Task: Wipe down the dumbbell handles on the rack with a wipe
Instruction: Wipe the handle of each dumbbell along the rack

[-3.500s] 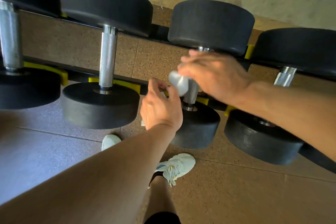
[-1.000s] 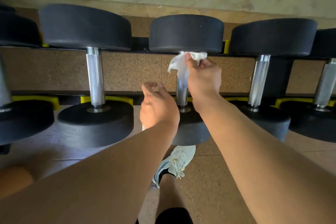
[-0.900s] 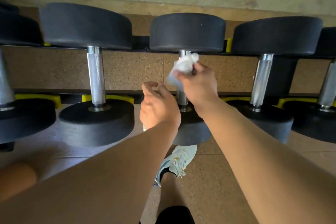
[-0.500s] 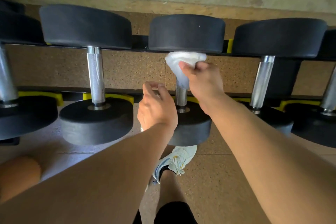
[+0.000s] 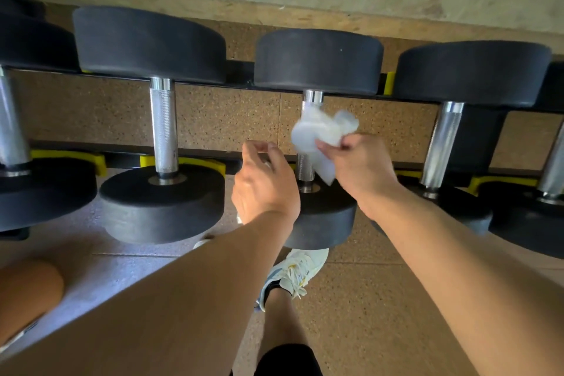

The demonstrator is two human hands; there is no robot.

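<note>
Several black dumbbells with knurled steel handles lie across a black rack [image 5: 122,159] with yellow saddles. My right hand [image 5: 363,171] pinches a crumpled white wipe [image 5: 320,133] against the middle of the centre dumbbell's handle [image 5: 305,168], which shows above and below the wipe. My left hand [image 5: 262,186] hovers just left of that handle with loosely curled fingers and holds nothing I can see. The neighbouring handles, left [image 5: 161,128] and right [image 5: 442,143], are bare.
A wall runs behind the rack, and brown speckled floor [image 5: 381,314] lies under it. My foot in a white sneaker [image 5: 293,275] stands below the centre dumbbell. My knee [image 5: 27,293] shows at the lower left.
My right hand has slid the wipe from the top of the centre handle, under the far weight, down to its middle. My left hand has stayed beside the handle.
</note>
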